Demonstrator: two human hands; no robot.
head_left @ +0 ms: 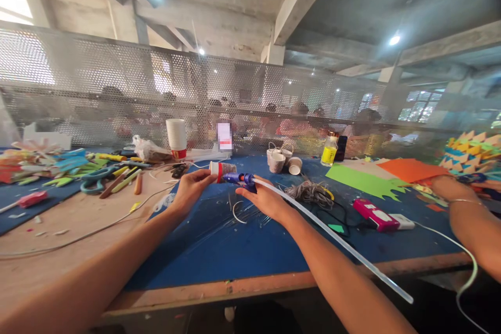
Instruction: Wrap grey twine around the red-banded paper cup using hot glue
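One long, translucent glue stick (332,234) comes nearest to the wearer, its free end showing in front of the near edge of the table (188,271); it should be kept from snagging on the right forearm (332,274), since a pull there could swing the gun. The right hand (266,198) is closed around the blue glue gun (243,179), though any finger on the trigger is hidden. Just to its left, the left hand (194,187) is clamped on a red-banded paper cup (227,168), thumb and fingers pinching it close to the band. The cup is held on its side above the table, with the front of the gun right beside it; whether the two touch cannot be told. For good control, brace the cup, turn it with the left hand, and keep bare fingertips away from the gun's tip, which is probably hot. Short, even trigger pulls should give a thin bead; excess glue could run or string. Beyond the right hand, the tangled twine (309,193) is best left out of the gun's path. Farther back, several small cups (277,163) sit grouped, one tipped over; left of them stands a cup stack (176,135), before a perforated screen (250,88).
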